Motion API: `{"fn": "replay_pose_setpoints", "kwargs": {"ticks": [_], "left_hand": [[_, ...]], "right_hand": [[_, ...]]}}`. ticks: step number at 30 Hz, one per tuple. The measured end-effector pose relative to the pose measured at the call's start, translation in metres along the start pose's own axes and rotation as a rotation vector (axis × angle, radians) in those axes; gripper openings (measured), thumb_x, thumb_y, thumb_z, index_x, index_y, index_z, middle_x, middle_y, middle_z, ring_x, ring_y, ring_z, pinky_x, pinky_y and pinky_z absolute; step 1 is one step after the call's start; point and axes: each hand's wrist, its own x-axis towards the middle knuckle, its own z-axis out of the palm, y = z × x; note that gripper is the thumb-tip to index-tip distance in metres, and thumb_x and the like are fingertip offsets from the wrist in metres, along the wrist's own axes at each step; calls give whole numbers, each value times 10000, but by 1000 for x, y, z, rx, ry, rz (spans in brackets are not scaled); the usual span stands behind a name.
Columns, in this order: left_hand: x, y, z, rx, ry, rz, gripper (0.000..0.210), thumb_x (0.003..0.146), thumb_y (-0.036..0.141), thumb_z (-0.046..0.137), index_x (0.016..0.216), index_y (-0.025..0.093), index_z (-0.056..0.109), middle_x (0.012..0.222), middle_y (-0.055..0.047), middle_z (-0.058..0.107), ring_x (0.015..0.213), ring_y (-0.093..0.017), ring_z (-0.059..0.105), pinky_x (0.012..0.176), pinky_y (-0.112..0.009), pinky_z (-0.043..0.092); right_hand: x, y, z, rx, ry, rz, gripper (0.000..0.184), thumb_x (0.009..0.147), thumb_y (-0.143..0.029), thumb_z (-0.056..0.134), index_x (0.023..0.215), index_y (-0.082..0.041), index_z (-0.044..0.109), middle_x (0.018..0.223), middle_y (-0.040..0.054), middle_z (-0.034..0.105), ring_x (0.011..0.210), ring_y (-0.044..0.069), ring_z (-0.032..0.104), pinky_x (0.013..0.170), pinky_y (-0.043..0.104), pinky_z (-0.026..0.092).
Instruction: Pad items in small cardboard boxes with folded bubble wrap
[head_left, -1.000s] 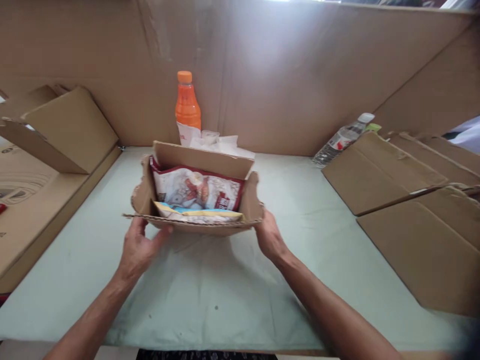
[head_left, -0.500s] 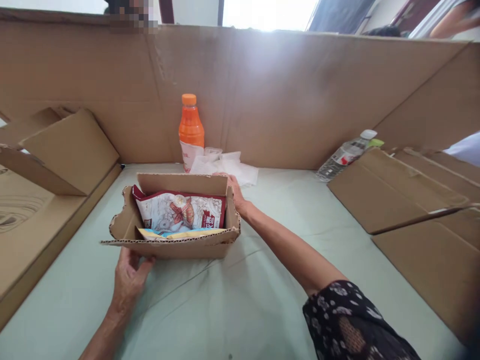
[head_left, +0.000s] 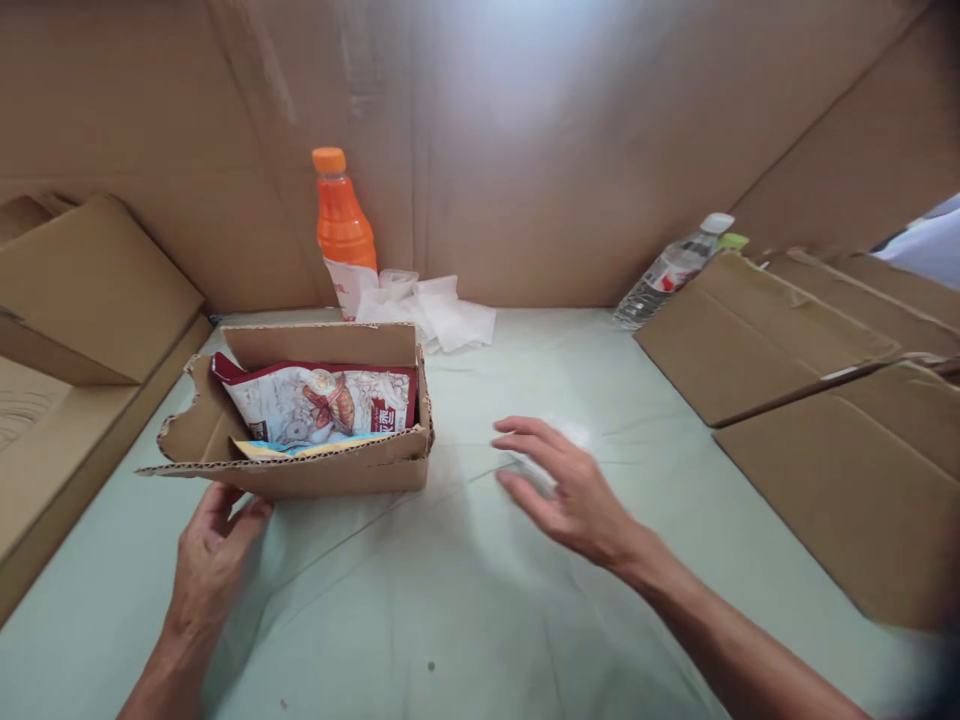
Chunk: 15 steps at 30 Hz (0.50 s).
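A small open cardboard box [head_left: 345,480] stands on the pale green cloth, left of centre. Inside lie a white and dark-red printed snack bag [head_left: 330,402] and, in front of it, a yellow and blue packet [head_left: 300,447], mostly hidden by the box wall. My left hand [head_left: 214,545] grips the box at its lower front left corner, fingertips partly out of sight against it. My right hand [head_left: 566,490] hovers to the right, apart from the box, fingers spread and holding nothing I can see. A whitish, see-through patch shows behind its knuckles; I cannot make out what it is.
Behind the box stand an orange drink bottle [head_left: 346,235] and crumpled white tissues [head_left: 450,315]. A clear bottle [head_left: 667,275] leans at the back right by cardboard flaps [head_left: 765,335]. More cardboard [head_left: 97,290] lines the left, and a tall cardboard wall [head_left: 525,170] closes the back.
My right hand has let go of the box's right side and come back towards me, to the right, opening. My left hand stays at the box. The view has tilted down and shifted.
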Motion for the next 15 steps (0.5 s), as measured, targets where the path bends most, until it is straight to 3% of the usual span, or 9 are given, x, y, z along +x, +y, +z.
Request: {"fn": "replay_pose_setpoints", "kwargs": {"ticks": [4, 8, 12, 15], "left_hand": [[2, 11, -3, 71, -75, 27, 566, 695, 494, 774, 1167, 217, 630, 1171, -83, 703, 1132, -294, 658, 899, -389, 568], [33, 26, 17, 72, -96, 57, 604, 667, 538, 775, 1130, 176, 632, 1124, -93, 700, 983, -260, 681, 815, -369, 572], [72, 32, 57, -55, -123, 91, 722, 664, 511, 754, 1273, 160, 586, 1249, -136, 671, 1107, -278, 671, 942, -412, 561], [81, 28, 64, -62, -116, 19, 906, 658, 480, 771, 1455, 172, 472, 1427, -188, 588, 1262, -314, 629, 1084, -491, 503]], "right_hand": [[32, -22, 54, 317, -199, 91, 614, 900, -385, 677, 1454, -197, 490, 1426, 174, 615, 1248, 305, 646, 995, 466, 562], [64, -18, 80, 415, -168, 249, 582, 920, -354, 607, 1457, -171, 476, 1344, 160, 664, 1146, 278, 688, 989, 461, 553], [85, -8, 74, 412, -98, 350, 595, 913, -292, 578, 1485, -173, 465, 1394, 160, 643, 1188, 285, 665, 971, 449, 560], [69, -3, 37, 284, -77, 265, 545, 932, -346, 586, 1460, -227, 525, 1522, 134, 554, 1348, 300, 569, 1058, 477, 524]]}}
